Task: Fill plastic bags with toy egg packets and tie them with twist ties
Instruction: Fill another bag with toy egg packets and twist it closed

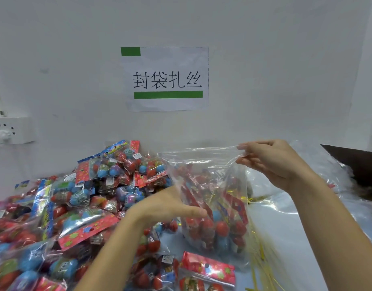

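closest to me i see a loose toy egg packet [208,269] with a red header card lying on the pale table [290,232], just beside a scatter of gold twist ties [259,255] at the bag's right foot. above that stands the clear plastic bag [212,198], upright and already holding red and blue egg packets in its lower half. my left hand [170,206] is against the bag's left side with fingers straight and thumb out, flat on the plastic. my right hand [273,162] is higher, pinching the bag's top edge between thumb and fingertips and holding the mouth up. to the left a big heap of egg packets [76,198] spreads across the table toward the wall. more crumpled clear plastic [319,164] lies behind my right wrist. further back, a wall socket [12,130] at left and a paper sign [166,78] with green bars on the white wall.
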The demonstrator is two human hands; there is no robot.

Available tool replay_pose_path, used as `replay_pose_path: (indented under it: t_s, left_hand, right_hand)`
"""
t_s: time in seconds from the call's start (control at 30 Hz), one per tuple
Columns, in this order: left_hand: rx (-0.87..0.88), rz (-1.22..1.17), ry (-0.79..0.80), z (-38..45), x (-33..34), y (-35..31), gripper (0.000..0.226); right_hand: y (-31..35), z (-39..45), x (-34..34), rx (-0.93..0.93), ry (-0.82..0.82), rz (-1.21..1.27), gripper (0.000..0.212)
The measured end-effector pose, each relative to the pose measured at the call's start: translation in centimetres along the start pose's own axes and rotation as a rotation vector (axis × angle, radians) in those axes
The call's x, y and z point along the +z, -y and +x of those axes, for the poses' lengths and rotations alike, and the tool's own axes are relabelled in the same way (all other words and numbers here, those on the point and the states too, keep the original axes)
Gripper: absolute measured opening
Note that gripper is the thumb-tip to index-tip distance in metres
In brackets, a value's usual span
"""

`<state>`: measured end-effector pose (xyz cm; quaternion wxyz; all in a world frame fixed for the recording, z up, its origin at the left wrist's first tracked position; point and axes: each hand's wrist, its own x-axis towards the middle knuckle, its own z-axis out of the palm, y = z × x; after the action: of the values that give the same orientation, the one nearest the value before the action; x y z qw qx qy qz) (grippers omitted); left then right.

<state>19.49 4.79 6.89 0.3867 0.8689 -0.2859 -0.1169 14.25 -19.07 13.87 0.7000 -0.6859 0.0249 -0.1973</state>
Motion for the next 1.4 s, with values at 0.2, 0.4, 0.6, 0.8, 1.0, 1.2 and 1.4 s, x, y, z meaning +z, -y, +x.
replay_pose_path:
  t_s: [0.2,0.4,0.6,0.8,1.0,1.2,1.4]
  left_hand:
    - [0.16,-0.255,-0.326,2.7,3.4,-0.1,0.047]
    - [0.244,-0.275,-0.464,2.5,3.9,-1.1,0.023]
    - [0.156,-0.423,-0.648,2.8,2.5,-0.4,0.034]
    - [0.069,-0.739,-0.776,2.5,0.0,-0.5,0.038]
    - [0.072,-0.907,-0.774,2.3,-1.0,-1.7,0.033]
    - [0.111,-0.823,-0.745,2.4,-0.9,-2.6,0.037]
    - [0.157,-0.717,-0.733,2.4,-0.5,-2.9,0.036]
  right_hand:
    - [-0.5,0.1,0.9,-0.015,0.01,0.073,0.022]
    - [-0.6,0.0,1.9,-0.067,0.045,0.139,0.021]
    - [-0.9,0.7,0.2,-0.09,0.059,0.021,0.036]
    - [-2.7,0.0,-2.0,0.093,0.697,-0.663,0.081]
    - [-4.8,-0.2,1.7,0.014,0.872,-0.624,0.091]
    - [-5.0,-0.3,3.0,-0.104,0.744,-0.472,0.1]
    - [-5.1,-0.4,3.7,-0.171,0.72,-0.411,0.066]
